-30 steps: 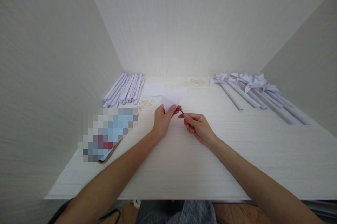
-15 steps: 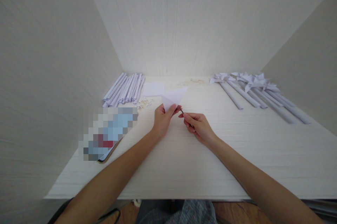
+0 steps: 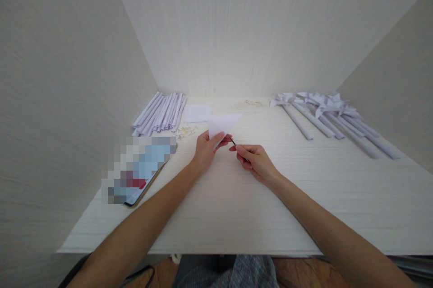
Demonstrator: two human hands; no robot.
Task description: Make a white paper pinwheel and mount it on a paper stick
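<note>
My left hand (image 3: 207, 150) pinches the near corner of a white folded paper triangle (image 3: 223, 122), holding it just above the white table (image 3: 237, 206). My right hand (image 3: 254, 161) is closed on a thin dark pointed tool (image 3: 233, 141), and its tip sits at the paper's corner right by my left fingertips. Both hands meet near the middle of the table.
A bundle of rolled white paper sticks (image 3: 161, 114) lies at the back left, with a flat white sheet (image 3: 198, 113) and small scraps (image 3: 185, 132) beside it. Finished paper pinwheels on sticks (image 3: 324, 112) lie at the back right. A phone (image 3: 138, 168) rests at the left. White walls enclose three sides.
Almost nothing differs: both hands and the paper sit very slightly higher in the picture, and their grips are the same.
</note>
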